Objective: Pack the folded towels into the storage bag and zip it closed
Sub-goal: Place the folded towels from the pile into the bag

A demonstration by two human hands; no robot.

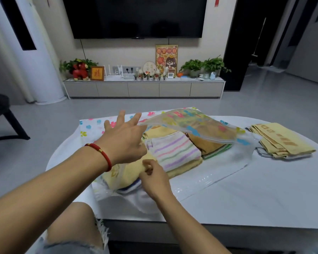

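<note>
The storage bag [200,125], clear plastic with coloured flowers, lies open on the white table [264,189], and its top flap is lifted above the folded towels inside: a striped towel [174,153] on a yellow one, and a brown towel [207,145] just beside it. The left hand [123,136], with a red bracelet [101,154] on the wrist, has its fingers spread and touches the edge of the flap, while the right hand [154,178] pinches the bag near a yellow towel [125,171] at the near end. Another folded yellow towel [283,140] lies on the table outside the bag, to the right.
</note>
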